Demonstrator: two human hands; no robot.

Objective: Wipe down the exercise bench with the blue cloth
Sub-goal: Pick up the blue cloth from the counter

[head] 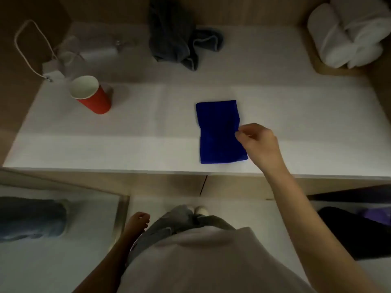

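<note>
A folded blue cloth (pixel 219 132) lies flat on the white bench top (pixel 127 144), right of centre and close to the front edge. My right hand (pixel 257 142) hovers over the cloth's right edge, fingers loosely curled and pinched together at the edge; whether they grip the cloth is unclear. My left hand (pixel 136 222) hangs low by my hip, below the bench, fingers curled and holding nothing.
A red paper cup (pixel 92 95) stands at the left. Behind it lie a white bag with cord handles (pixel 53 66) and a white bottle (pixel 99 52). A grey towel (pixel 179 39) is heaped at the back. Rolled white towels (pixel 347 32) sit at the far right.
</note>
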